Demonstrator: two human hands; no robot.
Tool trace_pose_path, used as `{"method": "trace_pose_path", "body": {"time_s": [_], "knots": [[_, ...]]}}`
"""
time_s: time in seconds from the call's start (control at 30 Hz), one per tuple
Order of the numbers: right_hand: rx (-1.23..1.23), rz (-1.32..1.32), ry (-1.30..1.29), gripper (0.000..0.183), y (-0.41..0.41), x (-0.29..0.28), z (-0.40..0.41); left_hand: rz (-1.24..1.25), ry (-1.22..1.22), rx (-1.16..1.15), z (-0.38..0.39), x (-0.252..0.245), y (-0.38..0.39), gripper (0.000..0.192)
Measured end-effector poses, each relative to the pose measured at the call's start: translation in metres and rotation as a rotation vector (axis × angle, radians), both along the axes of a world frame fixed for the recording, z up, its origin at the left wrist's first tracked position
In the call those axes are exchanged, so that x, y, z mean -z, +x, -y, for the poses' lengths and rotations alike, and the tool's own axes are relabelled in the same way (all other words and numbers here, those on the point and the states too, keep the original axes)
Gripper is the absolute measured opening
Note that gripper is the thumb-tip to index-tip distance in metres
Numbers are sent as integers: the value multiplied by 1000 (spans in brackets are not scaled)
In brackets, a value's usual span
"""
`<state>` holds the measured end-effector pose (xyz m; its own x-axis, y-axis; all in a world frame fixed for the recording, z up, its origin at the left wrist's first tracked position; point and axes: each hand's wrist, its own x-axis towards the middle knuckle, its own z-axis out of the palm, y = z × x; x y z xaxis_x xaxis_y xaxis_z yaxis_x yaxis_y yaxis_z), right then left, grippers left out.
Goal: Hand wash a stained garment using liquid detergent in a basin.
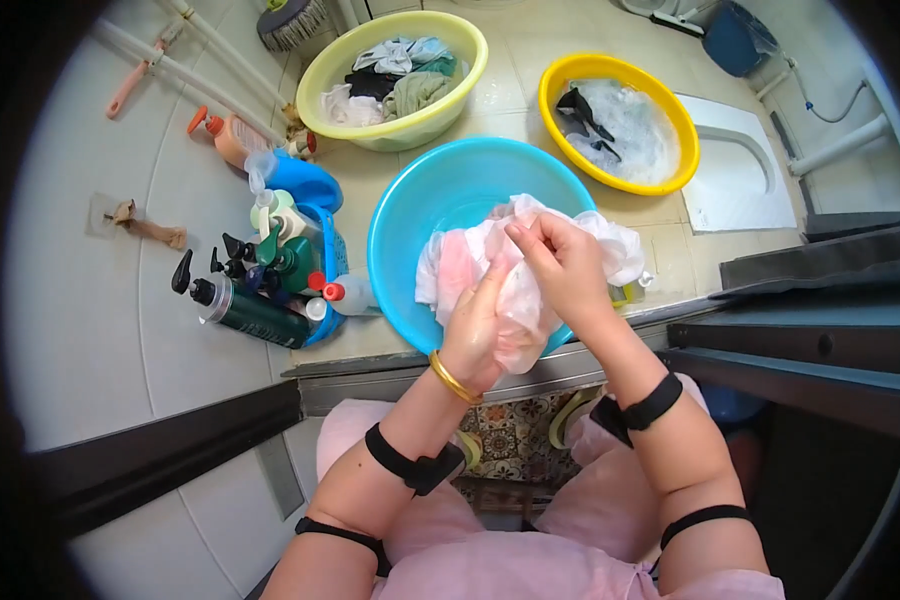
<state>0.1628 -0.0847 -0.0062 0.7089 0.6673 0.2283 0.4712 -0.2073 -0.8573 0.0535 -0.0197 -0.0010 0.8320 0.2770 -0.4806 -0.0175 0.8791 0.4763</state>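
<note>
A wet white and pink garment (pixel 457 259) is bunched over the near right side of a blue plastic basin (pixel 405 225). My left hand (pixel 476 330) holds its lower folds, thumb pointing up along the cloth. With the fingers curled, my right hand (pixel 566 259) grips the thin fabric just above and to the right. Part of the cloth spreads past the basin's right rim, and another part hangs between my hands. The fingers of my left hand are mostly hidden behind the fabric. The bottom of the basin shows at the back left of the garment.
A yellow basin (pixel 547 105) holds sudsy water and dark cloth (pixel 585 112). Behind is a pale yellow tub (pixel 311 112) of clothes. Pump bottles (pixel 259 311) crowd a blue basket (pixel 335 247) at left. A squat toilet (pixel 735 210) lies right. A door track (pixel 375 390) runs before me.
</note>
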Motion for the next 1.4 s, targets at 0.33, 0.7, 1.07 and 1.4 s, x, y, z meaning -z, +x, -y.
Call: {"method": "trace_pose_path", "body": {"time_s": [0.33, 0.7, 1.07, 1.4], "knots": [[-48, 168, 35, 25, -28, -10, -9, 97, 28, -43, 2, 10, 3, 36], [-141, 263, -25, 18, -51, -18, -10, 565, 9, -17, -15, 74, -15, 33], [-70, 230, 49, 30, -37, -16, -8, 131, 344, -66, -12, 48, -4, 38], [10, 231, -69, 24, -26, -1, -11, 218, 23, 50, 0, 31, 0, 35]]}}
